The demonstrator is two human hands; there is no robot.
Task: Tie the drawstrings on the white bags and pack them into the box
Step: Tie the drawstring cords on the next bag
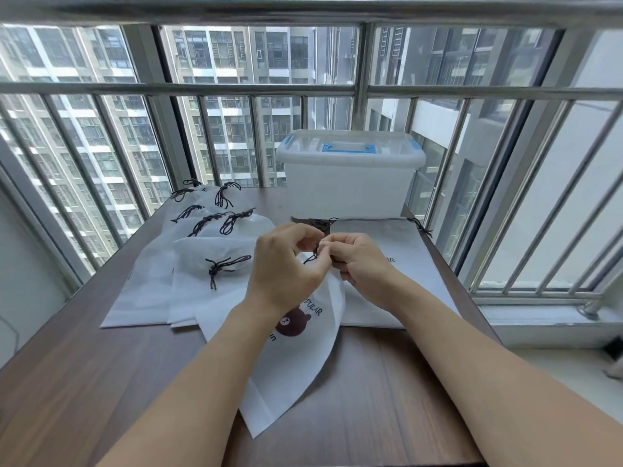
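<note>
Tying in progress: left hand (286, 264) and right hand (357, 257) meeting fingertip to fingertip, both pinching the dark drawstring (315, 252) at the gathered mouth of the bear-print bag (296, 358). Bag hanging from the cord, its lower end trailing on the surface (84, 382) in front. Lying to the left, a pile of tied bags (188, 264); to the right, flat bags (387, 271) apparently awaiting their turn. Sitting behind, the box (349, 183), lid on. Probably needing next: pulling the knot snug, then laying the bag with the pile. Packing not yet begun; lid wanting removal first.
</note>
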